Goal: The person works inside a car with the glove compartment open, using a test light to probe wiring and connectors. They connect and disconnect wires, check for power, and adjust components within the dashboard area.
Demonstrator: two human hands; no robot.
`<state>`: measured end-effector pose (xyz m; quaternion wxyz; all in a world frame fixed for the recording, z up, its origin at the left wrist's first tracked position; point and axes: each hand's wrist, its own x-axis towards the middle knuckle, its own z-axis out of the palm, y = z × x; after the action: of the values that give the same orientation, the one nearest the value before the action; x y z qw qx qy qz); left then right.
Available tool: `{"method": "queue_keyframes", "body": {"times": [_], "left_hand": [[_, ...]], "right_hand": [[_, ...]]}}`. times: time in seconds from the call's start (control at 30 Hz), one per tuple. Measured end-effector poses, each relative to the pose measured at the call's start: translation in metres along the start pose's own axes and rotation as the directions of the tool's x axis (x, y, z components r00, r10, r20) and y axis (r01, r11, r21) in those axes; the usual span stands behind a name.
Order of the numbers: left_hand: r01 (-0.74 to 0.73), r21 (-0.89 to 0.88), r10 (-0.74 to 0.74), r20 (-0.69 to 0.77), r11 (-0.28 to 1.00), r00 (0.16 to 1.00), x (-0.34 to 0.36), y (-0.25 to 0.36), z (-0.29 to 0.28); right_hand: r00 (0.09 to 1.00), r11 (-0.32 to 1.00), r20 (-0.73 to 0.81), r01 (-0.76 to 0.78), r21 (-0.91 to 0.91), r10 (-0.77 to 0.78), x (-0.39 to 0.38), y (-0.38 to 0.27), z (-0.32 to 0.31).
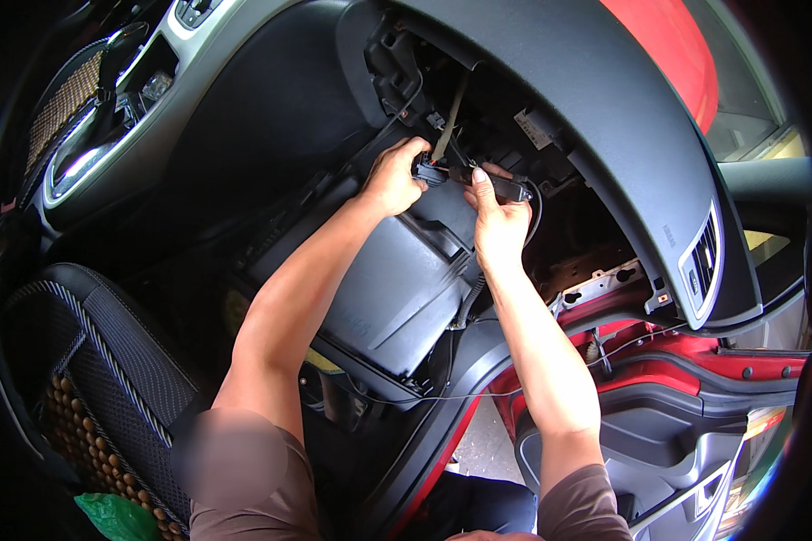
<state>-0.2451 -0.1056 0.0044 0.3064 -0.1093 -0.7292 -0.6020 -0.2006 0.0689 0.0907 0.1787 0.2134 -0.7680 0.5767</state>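
In the head view, my left hand (395,178) is closed around a black wiring connector (430,169), with small coloured wires at its top. My right hand (499,216) grips a slim black box-shaped piece (507,187), thumb laid along its upper side. Its inner end is close to the connector; whether they touch I cannot make out. Beside my right hand a thin black cable (539,212) curves downward. A tape-wrapped wire bundle (452,113) drops from the opened dashboard cavity toward the connector. My fingers partly hide both held pieces.
Below my hands lies a large dark glove box (392,284). The black dashboard (586,117) arches over the cavity, ending in an air vent (705,257). A thin wire (451,397) crosses the door opening. A red-and-black door (650,424) stands at right, a seat (108,352) at left.
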Motion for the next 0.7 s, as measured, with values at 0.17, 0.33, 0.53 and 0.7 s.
{"method": "queue_keyframes", "body": {"times": [0.17,0.33,0.53,0.7], "left_hand": [[-0.002,0.029,0.002,0.015,1.0,1.0,-0.001,0.002,-0.001],[-0.002,0.055,0.001,0.014,0.998,1.0,-0.002,0.004,-0.002],[-0.043,0.097,0.045,-0.012,0.994,0.999,-0.002,0.003,-0.003],[-0.041,0.119,0.041,0.001,0.992,0.999,-0.002,0.003,-0.002]], "right_hand": [[1.0,1.0,-0.008,0.001,0.023,-0.001,0.002,-0.001,0.002],[0.999,0.997,0.023,0.03,-0.07,-0.028,0.007,0.0,0.005],[0.986,0.967,0.1,0.155,-0.202,-0.137,0.02,-0.006,0.007],[0.982,0.968,0.11,0.172,-0.182,-0.154,0.02,-0.008,0.009]]}}
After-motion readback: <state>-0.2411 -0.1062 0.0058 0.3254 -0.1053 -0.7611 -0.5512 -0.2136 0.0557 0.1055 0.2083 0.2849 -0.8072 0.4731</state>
